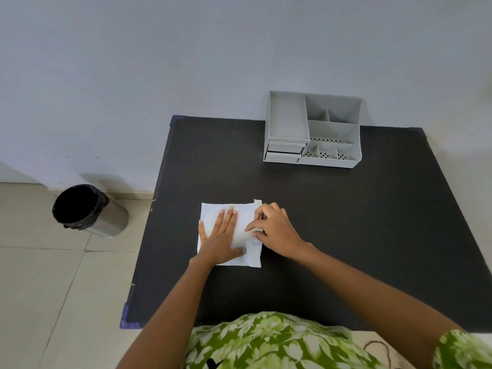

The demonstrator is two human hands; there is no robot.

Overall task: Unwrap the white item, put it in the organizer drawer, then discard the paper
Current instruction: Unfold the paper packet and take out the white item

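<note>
Only a few faint blue letters show, upside down, on the white paper wrapper (255, 244); too partial to read.

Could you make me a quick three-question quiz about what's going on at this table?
1. True or false: the left hand lies flat on the white packet.
2. Where is the bin? A) on the table B) on the floor, left of the table C) inside the organizer
3. Which hand picks at the packet's right edge?

Key: 1 true. 2 B. 3 the right hand.
</note>
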